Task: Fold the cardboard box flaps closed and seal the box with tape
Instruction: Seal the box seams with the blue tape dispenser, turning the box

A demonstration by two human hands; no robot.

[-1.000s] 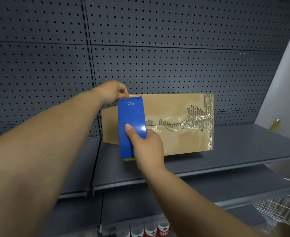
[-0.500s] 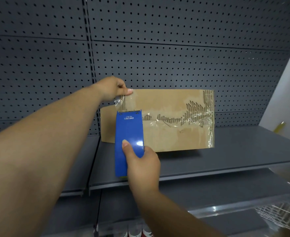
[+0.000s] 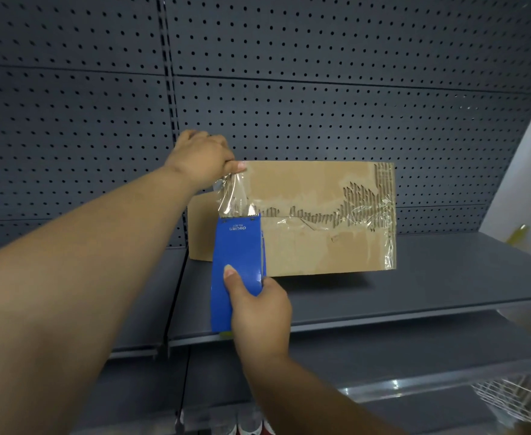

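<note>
We see the cardboard box [image 3: 320, 246] standing on a grey shelf [image 3: 446, 284] in the middle of the frame, its broad face towards us and its long axis running left to right. The flap seam crosses that face horizontally about halfway up, torn and ragged, with crumpled old tape near the right edge.

Our left hand [image 3: 201, 161] is at the box's upper left corner, fingers curled and pinching the free end of a clear tape strip [image 3: 231, 196] against the top edge. Our right hand [image 3: 257, 312] is lower, below the box's left end, wrapped round the blue tape dispenser [image 3: 237, 268] with the thumb lying flat on its back. The dispenser stands upright, its cutting end up and just at the seam line, and the tape stretches from it up to the left hand, so the strip runs vertically across the left end of the box.

What the next move turns on, we judge, is this: the strip's axis crosses the seam at right angles instead of following it. The anchored end is above, the dispenser below, so the pull goes downward over the lower half of the face towards the bottom edge. The right hand is the nearer to that edge; the left hand only holds the anchor.
</note>
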